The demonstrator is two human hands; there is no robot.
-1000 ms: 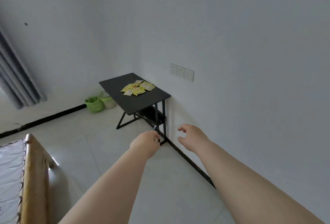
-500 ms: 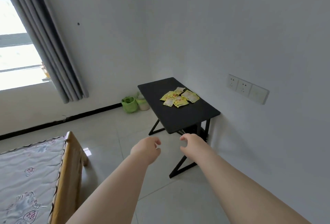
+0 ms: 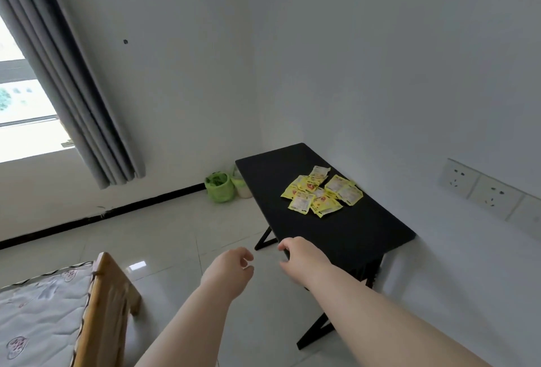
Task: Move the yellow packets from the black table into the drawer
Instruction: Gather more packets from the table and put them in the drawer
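Several yellow packets (image 3: 321,192) lie in a loose pile on the black table (image 3: 351,232), which stands against the white wall in the room's corner. My left hand (image 3: 229,270) hangs in the air in front of the table's near left corner, fingers loosely curled, holding nothing. Just over the table's near edge, my right hand (image 3: 301,258) is stretched forward with loosely curled fingers and is also empty. Both hands are well short of the packets. No drawer is in view.
A green basket (image 3: 219,191) and a pale container (image 3: 243,189) sit on the floor left of the table. A bed with a wooden frame (image 3: 99,305) fills the lower left. Grey curtain (image 3: 70,82) and window at left; wall sockets (image 3: 480,191) at right.
The view has come closer to the table and swung left, so the table now looks larger and sits to the right. Both hands stay stretched forward and empty.
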